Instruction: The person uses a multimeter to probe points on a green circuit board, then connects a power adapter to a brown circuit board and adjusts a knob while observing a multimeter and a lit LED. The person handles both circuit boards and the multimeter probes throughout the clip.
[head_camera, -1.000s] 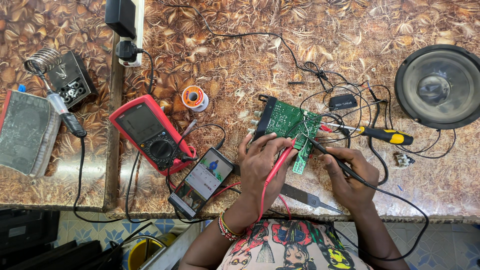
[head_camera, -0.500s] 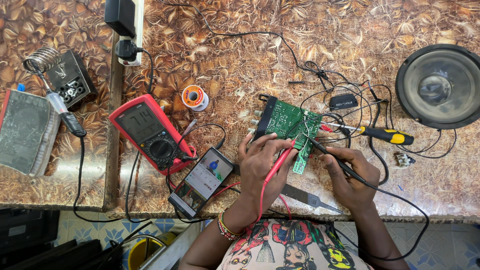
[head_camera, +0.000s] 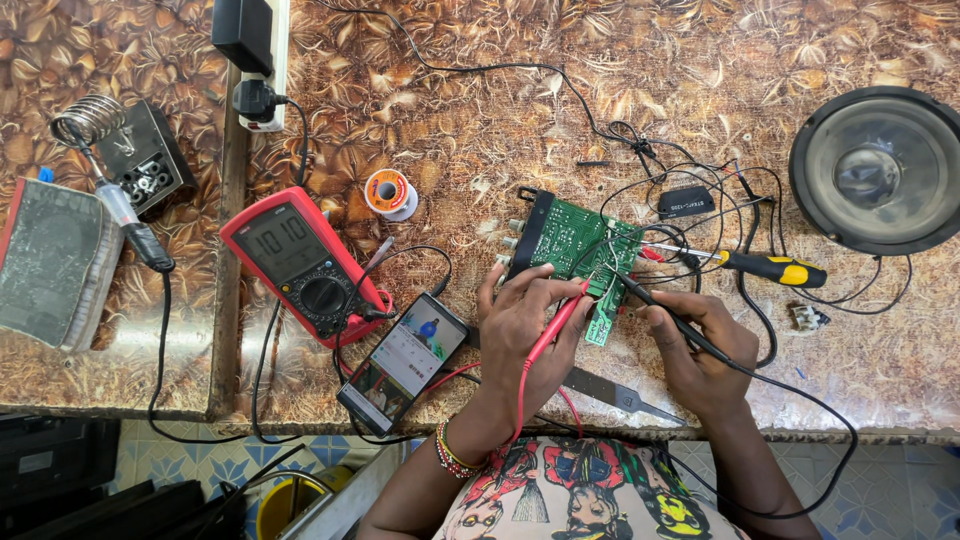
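Red multimeter (head_camera: 305, 262) with grey rectangular screen lies left; beside it, a phone (head_camera: 403, 362) screen glows white-blue.

— Where is there room on the bench (head_camera: 620, 70)?

— Along the far edge, right of the power strip (head_camera: 268, 60), apart from one thin black cable (head_camera: 480, 68). Also the near right corner, past the small white connector (head_camera: 808, 317).

— And around the green circuit board (head_camera: 575, 245)?

— Crowded. Both hands (head_camera: 525, 335) (head_camera: 700, 355) sit at its near edge with the red probe (head_camera: 555, 325) and black probe (head_camera: 665, 310). A tangle of wires (head_camera: 690, 190) and a yellow-handled screwdriver (head_camera: 770, 267) block its right, with the speaker (head_camera: 880, 170) beyond.

— The left side?

— The red multimeter (head_camera: 305, 265), phone (head_camera: 403, 362) and solder spool (head_camera: 389, 193) stand there, leaving only a narrow gap. Tweezers (head_camera: 620, 393) lie near the front edge between the wrists.
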